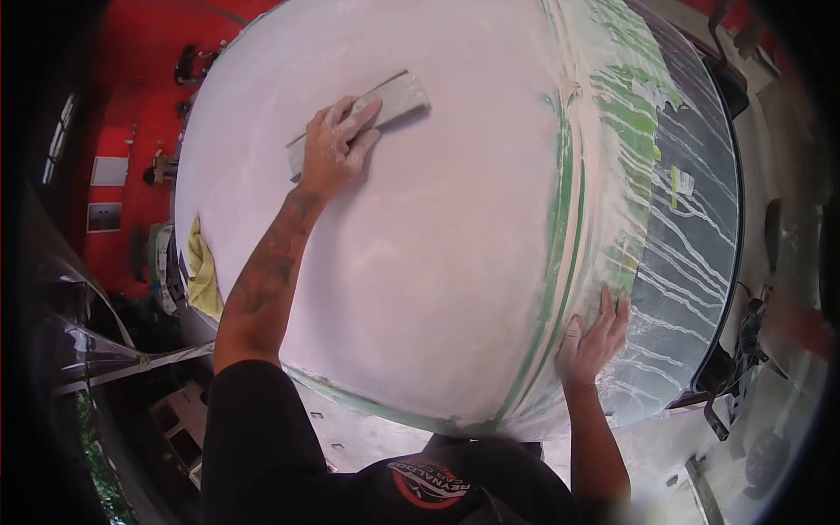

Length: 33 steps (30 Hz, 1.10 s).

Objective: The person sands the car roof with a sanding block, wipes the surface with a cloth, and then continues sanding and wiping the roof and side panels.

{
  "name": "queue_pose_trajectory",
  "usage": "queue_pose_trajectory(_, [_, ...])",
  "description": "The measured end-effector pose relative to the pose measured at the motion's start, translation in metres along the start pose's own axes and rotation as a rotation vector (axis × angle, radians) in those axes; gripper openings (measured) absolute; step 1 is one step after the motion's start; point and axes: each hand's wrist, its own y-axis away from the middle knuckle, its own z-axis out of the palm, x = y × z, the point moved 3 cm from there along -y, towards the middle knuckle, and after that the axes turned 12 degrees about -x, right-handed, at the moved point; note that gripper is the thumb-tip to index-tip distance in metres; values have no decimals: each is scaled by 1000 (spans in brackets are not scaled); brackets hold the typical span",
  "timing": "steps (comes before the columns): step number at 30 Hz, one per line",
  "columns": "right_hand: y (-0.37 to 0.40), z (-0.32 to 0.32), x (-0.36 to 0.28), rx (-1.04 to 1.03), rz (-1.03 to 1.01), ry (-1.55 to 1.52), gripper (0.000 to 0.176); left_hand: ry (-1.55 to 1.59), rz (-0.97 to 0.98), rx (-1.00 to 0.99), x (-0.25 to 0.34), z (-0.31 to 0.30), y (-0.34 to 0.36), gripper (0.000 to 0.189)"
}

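My left hand (pixel 339 149) is closed around a long grey sanding block (pixel 402 94), which lies at a slant on the upper part of a pale, pinkish-white car panel (pixel 437 245). White dust coats the fingers. Lower right, my right hand (pixel 598 339) rests on the dusty masked border beside the panel, its fingers spread and nothing held. Lines of green masking tape (pixel 560 197) run along that border. Beyond them, dark glass (pixel 687 262) is streaked with dried white runs.
A yellow cloth (pixel 203 271) lies on the panel's left edge. Past that side stands a red wall (pixel 131 79) with dark items along it. At lower right, a metal bar (pixel 703 492) is on the dusty floor. My dark shirt (pixel 376 490) is close to the panel's near edge.
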Motion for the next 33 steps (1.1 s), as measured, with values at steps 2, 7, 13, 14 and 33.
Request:
queue_pose_trajectory(2, [-2,0,1,-3,16,-2,63,-22,84,-143,34,-8,66,53])
queue_pose_trajectory(7, [1,0,2,15,-3,18,62,136,-19,-105,-42,-17,12,50])
queue_pose_trajectory(13, [0,1,1,12,4,25,62,159,-200,12,-93,-11,-50,39])
queue_pose_trajectory(14, [-1,1,1,12,-4,17,62,41,-167,16,-61,-17,-25,40])
queue_pose_trajectory(33, [-1,2,1,17,8,54,63,6,36,-144,0,-22,87,58])
